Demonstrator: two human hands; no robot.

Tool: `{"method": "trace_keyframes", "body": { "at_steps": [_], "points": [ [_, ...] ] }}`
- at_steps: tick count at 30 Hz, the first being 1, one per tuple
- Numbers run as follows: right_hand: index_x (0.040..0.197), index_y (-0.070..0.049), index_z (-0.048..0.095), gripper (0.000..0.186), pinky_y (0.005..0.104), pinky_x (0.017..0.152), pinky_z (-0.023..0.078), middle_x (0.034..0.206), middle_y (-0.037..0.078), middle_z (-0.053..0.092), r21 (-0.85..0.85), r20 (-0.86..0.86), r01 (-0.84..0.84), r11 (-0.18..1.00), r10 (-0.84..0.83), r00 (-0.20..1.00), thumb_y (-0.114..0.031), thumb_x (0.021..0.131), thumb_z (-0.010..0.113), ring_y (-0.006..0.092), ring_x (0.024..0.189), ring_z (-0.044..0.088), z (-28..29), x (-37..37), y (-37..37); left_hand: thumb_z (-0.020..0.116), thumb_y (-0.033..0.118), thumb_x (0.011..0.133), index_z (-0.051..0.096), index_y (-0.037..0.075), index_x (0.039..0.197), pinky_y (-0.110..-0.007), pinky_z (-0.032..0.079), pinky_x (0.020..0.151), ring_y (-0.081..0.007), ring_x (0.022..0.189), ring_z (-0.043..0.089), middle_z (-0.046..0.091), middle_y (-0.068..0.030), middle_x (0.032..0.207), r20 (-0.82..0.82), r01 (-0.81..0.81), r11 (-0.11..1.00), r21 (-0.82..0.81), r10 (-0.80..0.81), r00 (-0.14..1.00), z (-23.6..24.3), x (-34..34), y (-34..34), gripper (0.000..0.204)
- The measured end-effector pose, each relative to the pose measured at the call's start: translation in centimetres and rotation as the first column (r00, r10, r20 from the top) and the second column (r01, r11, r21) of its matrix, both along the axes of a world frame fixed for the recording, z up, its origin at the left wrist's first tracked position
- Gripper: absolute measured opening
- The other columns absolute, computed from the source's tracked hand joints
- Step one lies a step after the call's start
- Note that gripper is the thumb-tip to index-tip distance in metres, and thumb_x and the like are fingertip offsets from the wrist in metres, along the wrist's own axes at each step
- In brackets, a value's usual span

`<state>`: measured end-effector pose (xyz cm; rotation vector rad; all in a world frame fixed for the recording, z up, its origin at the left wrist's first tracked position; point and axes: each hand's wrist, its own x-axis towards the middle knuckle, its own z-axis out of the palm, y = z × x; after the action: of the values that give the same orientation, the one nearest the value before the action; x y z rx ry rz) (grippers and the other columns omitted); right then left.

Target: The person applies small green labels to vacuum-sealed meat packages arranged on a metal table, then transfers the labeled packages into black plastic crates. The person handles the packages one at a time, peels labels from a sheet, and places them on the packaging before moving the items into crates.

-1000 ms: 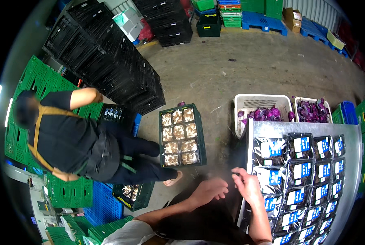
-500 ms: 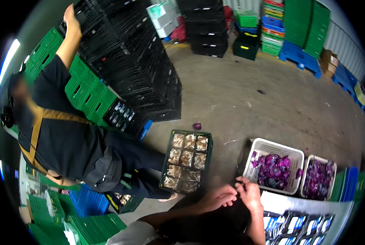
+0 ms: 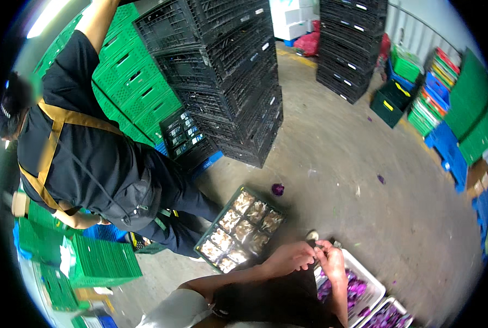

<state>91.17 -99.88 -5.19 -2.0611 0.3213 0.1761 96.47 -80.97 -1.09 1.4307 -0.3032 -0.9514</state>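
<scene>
My left hand [image 3: 292, 257] and my right hand [image 3: 332, 263] meet in front of my body, fingers curled and fingertips pressed together. What they pinch, if anything, is too small to make out. Just beyond the fingertips shows a pale rounded thing [image 3: 312, 235], whose kind I cannot tell. Below my right forearm, partly hidden by it, a white plastic basket [image 3: 376, 288] holds purple leaves [image 3: 356, 287] that look like red cabbage. To the left of my hands a dark green crate [image 3: 206, 255] stands on the floor, filled with clear-wrapped packs of mushrooms [image 3: 244, 229].
A co-worker [image 3: 91, 142] in dark clothes stands at the left, one arm raised beside tall stacked black crates [image 3: 227, 82]. Green crates [image 3: 129, 76] rise behind. A second basket [image 3: 388, 317] of purple leaves is at the lower edge; a purple piece [image 3: 277, 189] lies on the floor.
The view has swung, so the black crates appear farther right and the white basket lower, under my right forearm. My fingertips have come together. The co-worker's arm stays raised.
</scene>
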Motion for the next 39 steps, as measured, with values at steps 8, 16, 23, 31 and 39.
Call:
{"method": "trace_keyframes", "body": {
  "at_steps": [8, 16, 23, 31, 39],
  "points": [
    [0.111, -0.006, 0.064, 0.026, 0.0336, 0.057, 0.049, 0.068, 0.012, 0.064, 0.079, -0.048, -0.057, 0.995, 0.061, 0.997, -0.019, 0.088, 0.062, 0.0193, 0.057, 0.062, 3.2, 16.2, -12.4, 0.056, 0.018, 0.096, 0.057, 0.004, 0.109, -0.024, 0.048, 0.071, -0.0081, 0.081, 0.059, 0.063, -0.0011, 0.091, -0.039, -0.155, 0.984, -0.083, 0.152, 0.988, 2.7, 11.8, -11.4, 0.019],
    [0.103, -0.005, 0.064, 0.018, 0.0316, 0.059, 0.049, 0.074, 0.012, 0.066, 0.062, 0.18, -0.336, 0.94, 0.321, 0.93, -0.014, 0.087, 0.063, 0.019, 0.062, 0.062, 3.3, 33.3, -14.9, 0.058, 0.008, 0.094, 0.058, 0.003, 0.11, -0.025, 0.048, 0.082, -0.0118, 0.093, 0.061, 0.064, -0.0038, 0.099, 0.176, -0.445, 0.895, -0.036, 0.443, 0.879, 0.2, 21.0, -13.3, 0.017],
    [0.104, -0.004, 0.064, 0.018, 0.0296, 0.069, 0.052, 0.088, 0.01, 0.068, 0.068, 0.473, -0.383, 0.921, 0.308, 0.825, -0.012, 0.088, 0.063, 0.0191, 0.076, 0.066, 9.4, 51.0, -14.6, 0.061, 0.002, 0.089, 0.058, 0.003, 0.113, -0.029, 0.05, 0.083, -0.016, 0.099, 0.062, 0.064, -0.0082, 0.109, 0.129, -0.81, 0.578, -0.095, 0.814, 0.566, 2.0, 34.8, -8.5, 0.024],
    [0.109, -0.005, 0.062, 0.022, 0.028, 0.073, 0.051, 0.093, 0.009, 0.066, -0.047, 0.773, -0.396, 0.917, 0.285, 0.567, -0.009, 0.088, 0.062, 0.0154, 0.082, 0.063, 19.9, 68.0, -10.8, 0.069, 0.012, 0.079, 0.048, 0.005, 0.127, -0.039, 0.038, 0.099, -0.0254, 0.124, 0.042, 0.044, -0.0131, 0.133, 0.821, -0.814, 0.368, -0.45, 0.53, -0.214, 14.1, 48.7, -0.4, 0.053],
    [0.108, -0.003, 0.061, 0.027, 0.0303, 0.075, 0.051, 0.1, 0.007, 0.06, -0.115, 0.989, -0.491, 0.864, 0.147, 0.025, -0.008, 0.083, 0.068, 0.0172, 0.092, 0.06, 34.2, 87.8, -1.8, 0.068, 0.019, 0.083, 0.038, 0.004, 0.138, -0.044, 0.033, 0.107, -0.0272, 0.13, 0.041, 0.041, -0.015, 0.141, 0.691, -0.713, 0.079, -0.696, 0.34, -0.637, 24.5, 55.5, 7.8, 0.064]
  ]
}}
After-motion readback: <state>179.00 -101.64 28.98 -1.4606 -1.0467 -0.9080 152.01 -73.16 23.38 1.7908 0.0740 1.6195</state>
